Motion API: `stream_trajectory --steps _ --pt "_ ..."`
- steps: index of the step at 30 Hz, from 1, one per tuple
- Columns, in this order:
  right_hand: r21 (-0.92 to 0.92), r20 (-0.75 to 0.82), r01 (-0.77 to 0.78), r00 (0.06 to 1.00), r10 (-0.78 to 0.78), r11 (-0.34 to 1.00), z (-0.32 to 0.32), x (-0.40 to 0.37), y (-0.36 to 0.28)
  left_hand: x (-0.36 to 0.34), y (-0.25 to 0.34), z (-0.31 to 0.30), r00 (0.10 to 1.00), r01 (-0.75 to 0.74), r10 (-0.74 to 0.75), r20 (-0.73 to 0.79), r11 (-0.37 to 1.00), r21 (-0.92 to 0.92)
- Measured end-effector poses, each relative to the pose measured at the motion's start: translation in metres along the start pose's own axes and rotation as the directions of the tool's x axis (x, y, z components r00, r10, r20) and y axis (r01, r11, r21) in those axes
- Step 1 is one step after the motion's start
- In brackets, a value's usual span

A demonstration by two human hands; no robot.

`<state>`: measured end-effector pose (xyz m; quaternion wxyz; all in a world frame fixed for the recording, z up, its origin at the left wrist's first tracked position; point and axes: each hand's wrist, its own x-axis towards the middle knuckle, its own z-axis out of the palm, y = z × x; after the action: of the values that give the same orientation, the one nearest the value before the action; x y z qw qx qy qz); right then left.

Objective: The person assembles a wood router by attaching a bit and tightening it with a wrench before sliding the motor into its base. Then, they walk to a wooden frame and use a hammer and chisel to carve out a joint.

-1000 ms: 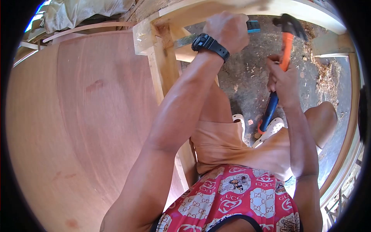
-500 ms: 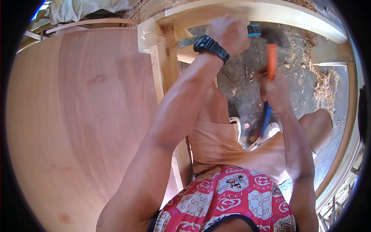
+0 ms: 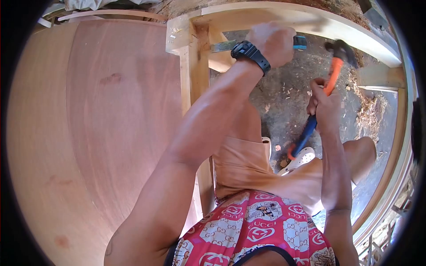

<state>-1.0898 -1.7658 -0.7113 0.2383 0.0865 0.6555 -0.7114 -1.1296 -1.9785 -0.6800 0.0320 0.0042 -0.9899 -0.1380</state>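
My left hand (image 3: 273, 44), with a black watch on its wrist, is wrapped round a chisel (image 3: 300, 42). The blue and black butt of its handle sticks out to the right of my fist. On the other side the flat metal blade points left, its end right at the inner corner of the wooden frame (image 3: 188, 75). My right hand (image 3: 326, 104) grips a claw hammer (image 3: 333, 73) by its orange and blue handle. The dark hammer head is up to the right of the chisel's butt, apart from it.
A large reddish-brown plywood panel (image 3: 128, 102) lies to the left of the frame. A curved-looking beam (image 3: 293, 15) runs across the far side. Wood chips and shavings (image 3: 368, 106) litter the dark floor. Below my right hand is a foot in a white clog (image 3: 304, 157).
The hammer has moved to the right, away from the chisel's butt, and its head shows more sharply. My left hand keeps the chisel at the same corner; the view has shifted slightly.
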Motion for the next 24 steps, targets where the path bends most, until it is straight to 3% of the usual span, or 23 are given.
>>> stream_trajectory --steps 2,4,5,8,9,10,12,13,14,16,17,19,20,22,24 --pt "0.087 -0.044 0.032 0.999 -0.028 0.996 0.008 -0.007 0.002 -0.001 0.0 0.002 0.998 -0.019 0.019 -0.055 1.0 -0.003" --pt "-0.416 0.246 0.069 0.969 0.039 0.907 0.005 -0.011 0.0 -0.003 -0.001 0.0 0.998 -0.02 0.018 -0.058 0.999 -0.034" --pt "-0.414 0.243 0.071 0.969 0.035 0.908 0.002 -0.01 -0.002 -0.003 -0.001 -0.002 0.998 -0.02 0.016 -0.061 0.998 -0.062" --pt "-0.14 0.029 0.054 0.998 -0.051 0.989 -0.008 -0.004 -0.001 -0.003 0.0 0.0 1.0 -0.015 0.015 0.018 1.0 0.006" --pt "0.096 -0.021 0.023 1.0 -0.021 0.995 -0.005 0.001 0.003 -0.002 -0.003 0.001 1.0 -0.009 0.009 0.015 1.0 0.007" --pt "0.092 -0.018 0.021 1.0 -0.019 0.996 -0.004 -0.001 0.005 -0.003 -0.004 0.003 0.999 -0.021 0.021 -0.03 1.0 0.009" --pt "-0.408 0.207 0.028 0.976 0.063 0.913 0.004 -0.012 -0.003 -0.004 -0.001 0.005 0.996 -0.042 0.043 -0.073 0.999 0.009" --pt "-0.544 0.194 0.09 0.981 0.021 0.834 -0.002 -0.007 -0.001 -0.005 -0.003 0.004 0.997 -0.051 0.052 -0.055 0.999 0.018" --pt "-0.541 0.188 0.087 0.982 0.019 0.836 -0.009 -0.006 -0.001 -0.005 -0.003 0.004 0.997 -0.064 0.065 -0.035 0.998 0.027" --pt "-0.287 0.119 0.053 0.993 -0.019 0.956 -0.016 -0.006 0.001 -0.002 -0.003 0.005 0.998 -0.056 0.057 -0.021 0.998 0.021" --pt "-0.288 0.125 0.05 0.992 -0.014 0.956 -0.009 -0.006 0.005 -0.003 -0.004 0.006 0.999 -0.035 0.035 -0.011 0.999 0.014" --pt "0.075 0.006 0.048 0.999 -0.049 0.996 0.006 -0.009 0.015 -0.004 -0.006 0.007 0.999 -0.026 0.026 -0.024 0.999 0.03" --pt "0.074 0.008 0.045 0.999 -0.046 0.996 0.003 -0.011 0.013 -0.004 -0.004 0.006 0.999 -0.027 0.028 -0.033 0.999 0.038" --pt "-0.436 0.228 0.053 0.972 0.054 0.898 -0.005 -0.014 0.001 -0.008 -0.004 0.002 0.999 -0.05 0.051 -0.011 0.998 0.049" --pt "-0.36 0.223 0.033 0.973 0.052 0.932 -0.011 -0.017 0.0 -0.012 -0.001 -0.003 0.998 -0.066 0.065 0.024 0.996 0.057"
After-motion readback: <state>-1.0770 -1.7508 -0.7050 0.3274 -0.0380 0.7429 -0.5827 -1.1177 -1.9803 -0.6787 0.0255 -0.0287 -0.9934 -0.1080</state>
